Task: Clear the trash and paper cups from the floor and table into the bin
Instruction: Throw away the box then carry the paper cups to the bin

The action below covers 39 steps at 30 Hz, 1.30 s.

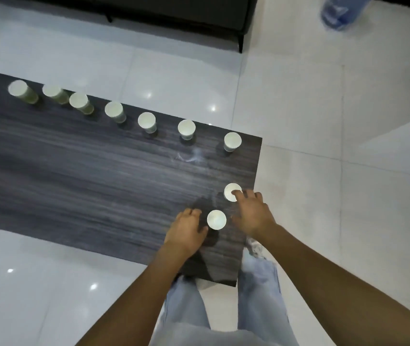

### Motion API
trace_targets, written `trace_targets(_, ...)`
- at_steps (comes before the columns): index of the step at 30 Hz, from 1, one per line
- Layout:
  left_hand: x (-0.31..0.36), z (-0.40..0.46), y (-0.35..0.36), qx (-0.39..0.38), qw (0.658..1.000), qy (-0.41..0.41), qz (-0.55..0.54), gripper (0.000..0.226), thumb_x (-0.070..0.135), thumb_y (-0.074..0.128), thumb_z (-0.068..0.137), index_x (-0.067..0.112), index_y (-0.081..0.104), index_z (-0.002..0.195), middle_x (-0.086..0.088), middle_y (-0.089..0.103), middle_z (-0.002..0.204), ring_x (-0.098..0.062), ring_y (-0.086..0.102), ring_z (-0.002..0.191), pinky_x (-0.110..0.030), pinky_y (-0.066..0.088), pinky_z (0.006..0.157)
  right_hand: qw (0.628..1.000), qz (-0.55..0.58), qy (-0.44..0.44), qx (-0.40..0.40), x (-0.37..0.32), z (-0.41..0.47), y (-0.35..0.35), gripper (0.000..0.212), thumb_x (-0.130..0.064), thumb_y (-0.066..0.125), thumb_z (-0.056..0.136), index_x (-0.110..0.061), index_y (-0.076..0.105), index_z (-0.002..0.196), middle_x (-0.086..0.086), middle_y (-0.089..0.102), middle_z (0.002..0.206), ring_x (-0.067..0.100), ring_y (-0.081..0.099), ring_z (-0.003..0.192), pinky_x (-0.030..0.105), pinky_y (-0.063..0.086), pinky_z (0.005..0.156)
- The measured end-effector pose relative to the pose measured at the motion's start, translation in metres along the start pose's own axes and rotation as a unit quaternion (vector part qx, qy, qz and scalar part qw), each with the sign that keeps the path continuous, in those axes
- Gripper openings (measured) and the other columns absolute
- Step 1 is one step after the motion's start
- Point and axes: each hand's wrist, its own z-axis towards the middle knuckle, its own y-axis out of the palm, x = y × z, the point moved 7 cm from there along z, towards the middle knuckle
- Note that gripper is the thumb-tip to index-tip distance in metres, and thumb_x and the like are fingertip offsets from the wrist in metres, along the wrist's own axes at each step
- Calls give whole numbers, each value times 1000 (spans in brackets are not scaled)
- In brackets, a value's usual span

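Several white paper cups stand upright on a low dark wood-grain table (74, 176). A row of them runs along the far edge, from the far-left cup (20, 89) to the far-right cup (232, 141). Two more stand at the near right corner. My left hand (186, 229) lies just left of the nearer cup (216, 219), fingers loosely curled and thumb by its side. My right hand (251, 213) reaches over the corner with spread fingers. Its fingertips touch the rim of the farther cup (231, 191). Neither hand holds anything.
Glossy white floor tiles surround the table. A dark sofa (174, 11) with black legs stands beyond it. A blurred blue translucent plastic bag or container (341, 11) is at the top right. My legs in light jeans stand at the table's near right corner.
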Motion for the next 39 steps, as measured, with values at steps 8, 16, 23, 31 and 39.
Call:
trace_targets(8, 3, 52, 78, 57, 983, -146, -96, 52, 30, 61, 87, 15, 43, 134, -8, 48, 132, -26, 43, 122, -38, 41, 100, 985, -102, -117, -78, 37, 92, 31, 60, -25, 61, 87, -21, 32, 140, 9, 35, 139, 31, 34, 125, 41, 41, 97)
trace_targets(16, 13, 95, 132, 84, 978, -184, -44, 71, 36, 60, 88, 21, 23, 146, -7, 27, 151, -29, 26, 138, -41, 31, 113, 956, -166, -220, -100, 44, 146, 77, 66, -28, 67, 84, -23, 31, 140, 9, 30, 145, 33, 29, 130, 44, 40, 100)
trace_targets(23, 8, 133, 176, 58, 983, -170, 30, 80, 33, 66, 85, 30, 17, 148, -8, 9, 157, -36, 6, 144, -48, 11, 118, 942, -194, -259, -92, 58, 169, 126, 73, -28, 71, 82, -27, 29, 141, 7, 20, 152, 34, 28, 133, 45, 41, 101)
trace_targets(31, 7, 108, 196, 118, 978, -169, 32, 65, 12, 63, 84, 25, 33, 140, -10, 27, 148, -31, 29, 133, -42, 35, 106, 940, -190, -274, -70, 73, 150, 133, 63, -21, 72, 82, -21, 40, 136, 9, 40, 140, 30, 39, 125, 39, 49, 93)
trace_targets(39, 20, 4, 160, 163, 965, -205, -4, 54, 17, 62, 84, 23, 38, 132, -6, 37, 138, -27, 38, 124, -38, 44, 95, 921, -183, -329, -103, 23, 47, 95, 61, -21, 68, 85, -23, 38, 137, 5, 37, 139, 28, 35, 127, 38, 46, 95)
